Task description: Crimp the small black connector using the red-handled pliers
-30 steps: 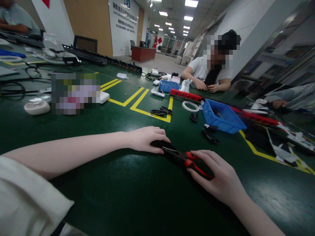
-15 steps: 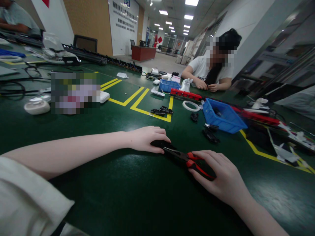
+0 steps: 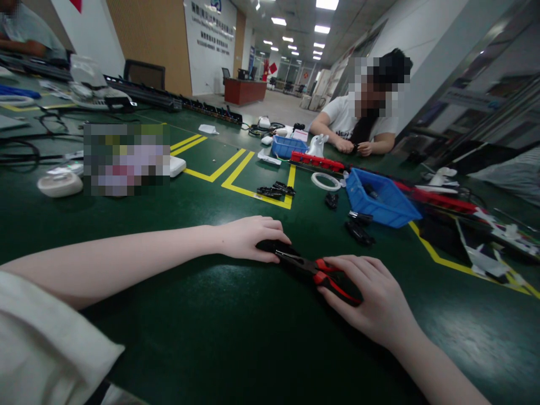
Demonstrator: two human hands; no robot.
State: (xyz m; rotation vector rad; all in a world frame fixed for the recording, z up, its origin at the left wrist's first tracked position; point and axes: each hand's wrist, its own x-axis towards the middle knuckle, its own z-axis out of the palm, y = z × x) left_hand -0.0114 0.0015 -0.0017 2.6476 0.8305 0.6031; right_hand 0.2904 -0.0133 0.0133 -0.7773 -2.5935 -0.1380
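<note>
My left hand (image 3: 253, 239) is closed on a dark part (image 3: 270, 246), most of which lies under the fingers and in shadow. In my right hand (image 3: 371, 298) are pliers (image 3: 314, 270) with red and black handles. Their jaws point left and reach the dark part near my left fingertips; whether they grip it cannot be made out. Both hands are low over the green table (image 3: 211, 337). Beyond them lie several black parts, one group (image 3: 276, 190) on the yellow tape and another (image 3: 358, 229) nearer the blue bin.
A blue bin (image 3: 375, 197) holds dark parts, with a white tape roll (image 3: 326, 180) beside it. Behind are a smaller blue bin (image 3: 289, 146) and a red strip (image 3: 316, 162). Across the table sits a person (image 3: 358, 124). A white device (image 3: 59, 184) lies at left.
My right hand and the pliers have shifted slightly left, so the jaws reach a little further toward my left fingers. My left hand has hardly moved.
</note>
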